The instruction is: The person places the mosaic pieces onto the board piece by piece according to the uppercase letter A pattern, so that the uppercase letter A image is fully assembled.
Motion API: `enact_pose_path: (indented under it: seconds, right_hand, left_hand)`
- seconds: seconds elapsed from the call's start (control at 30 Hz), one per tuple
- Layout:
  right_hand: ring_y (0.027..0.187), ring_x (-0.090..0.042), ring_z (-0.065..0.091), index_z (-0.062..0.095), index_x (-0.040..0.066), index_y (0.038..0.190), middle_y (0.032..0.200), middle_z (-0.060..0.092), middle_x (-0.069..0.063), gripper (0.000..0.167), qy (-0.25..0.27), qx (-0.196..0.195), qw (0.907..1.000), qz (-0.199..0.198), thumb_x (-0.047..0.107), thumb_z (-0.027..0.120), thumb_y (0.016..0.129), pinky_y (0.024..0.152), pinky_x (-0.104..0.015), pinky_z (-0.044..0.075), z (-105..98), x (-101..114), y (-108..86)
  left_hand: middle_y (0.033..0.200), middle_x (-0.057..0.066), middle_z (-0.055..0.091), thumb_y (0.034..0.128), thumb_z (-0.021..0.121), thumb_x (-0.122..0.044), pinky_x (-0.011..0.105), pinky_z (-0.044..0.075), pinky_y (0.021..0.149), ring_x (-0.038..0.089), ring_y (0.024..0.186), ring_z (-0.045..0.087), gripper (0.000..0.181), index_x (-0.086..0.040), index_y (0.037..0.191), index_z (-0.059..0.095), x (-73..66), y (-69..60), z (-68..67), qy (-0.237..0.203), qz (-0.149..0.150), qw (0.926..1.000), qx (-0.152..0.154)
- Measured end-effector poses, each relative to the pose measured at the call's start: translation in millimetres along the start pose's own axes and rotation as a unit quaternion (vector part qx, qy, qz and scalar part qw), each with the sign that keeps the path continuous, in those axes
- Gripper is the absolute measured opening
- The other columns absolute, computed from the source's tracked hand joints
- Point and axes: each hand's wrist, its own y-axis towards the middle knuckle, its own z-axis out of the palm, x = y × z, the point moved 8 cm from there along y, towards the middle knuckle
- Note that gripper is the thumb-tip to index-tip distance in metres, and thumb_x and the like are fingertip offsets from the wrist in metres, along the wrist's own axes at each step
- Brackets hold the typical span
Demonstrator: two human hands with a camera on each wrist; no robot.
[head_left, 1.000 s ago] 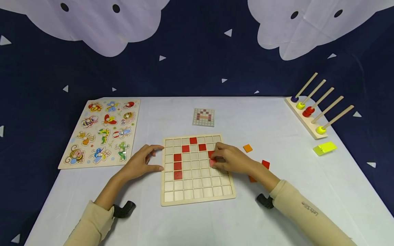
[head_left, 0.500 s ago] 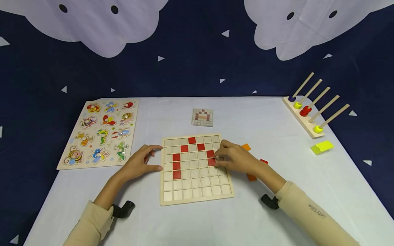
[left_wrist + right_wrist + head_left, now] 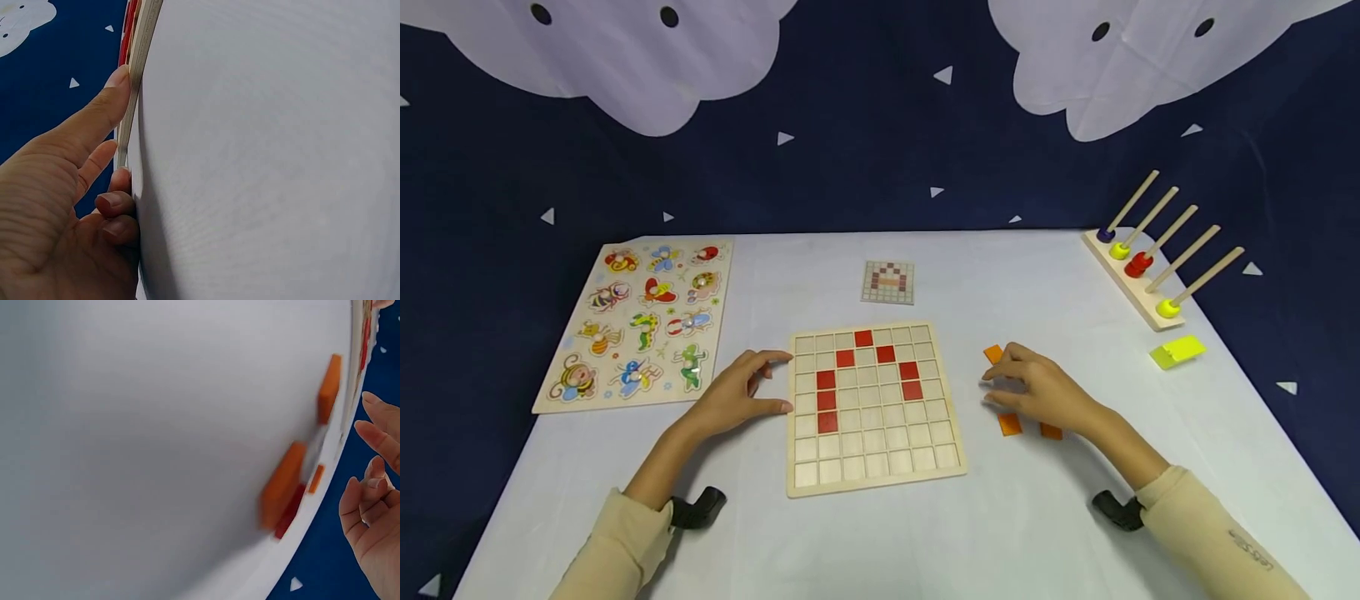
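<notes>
A wooden grid board point(image 3: 868, 446) lies in the middle of the table, several red square tiles point(image 3: 827, 400) set in its cells in an arch shape. My left hand point(image 3: 733, 396) touches the board's left edge with thumb and index fingertip; in the left wrist view the other fingers are bent. Off the board's right side, my right hand point(image 3: 1037, 387) hovers above loose tiles, its fingers parted with nothing between them. Around it lie orange tiles point(image 3: 1010, 425), one partly behind the fingers. A loose red tile point(image 3: 290, 512) shows beside an orange one in the right wrist view.
Behind the board lies a small pattern card point(image 3: 888, 282). An insect peg puzzle point(image 3: 666, 354) takes up the left side. At the right stand a wooden peg stacker point(image 3: 1138, 287) with beads and a yellow-green block point(image 3: 1177, 352). A dark patterned cloth hangs behind the table.
My right hand has let go of a red tile in the right part of the grid and moved right, over the loose tiles. The left hand stays at the board's edge.
</notes>
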Motion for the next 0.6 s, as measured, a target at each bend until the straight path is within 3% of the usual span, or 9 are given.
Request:
enact_pose_path:
  seconds: [0.33, 0.6]
  right_hand:
    - [0.073, -0.010, 0.048, 0.077, 0.008, 0.098, 0.085, 0.053, 0.003, 0.022, -0.004, -0.047, 0.9986, 0.025, 0.010, 0.085, 0.078, 0.062, -0.024, 0.044, -17, -31, -36.1]
    - [0.073, -0.010, 0.047, 0.077, 0.008, 0.096, 0.084, 0.054, 0.003, 0.023, -0.019, -0.064, 0.9974, 0.025, 0.009, 0.086, 0.076, 0.062, -0.020, 0.040, -20, -41, -45.9]
  left_hand:
    - [0.100, 0.006, 0.048, 0.0758, 0.087, -0.030, 0.027, 0.036, 0.065, 0.017, 0.077, 0.040, 0.070, -0.013, 0.136, 0.055, -0.2, 1.7, 0.2, -0.001, 0.003, 1.0000, -0.001]
    - [0.100, 0.007, 0.048, 0.0762, 0.087, -0.031, 0.027, 0.036, 0.066, 0.016, 0.077, 0.040, 0.069, -0.013, 0.136, 0.056, 0.5, 0.5, -0.5, 0.008, 0.000, 1.0000, -0.002]
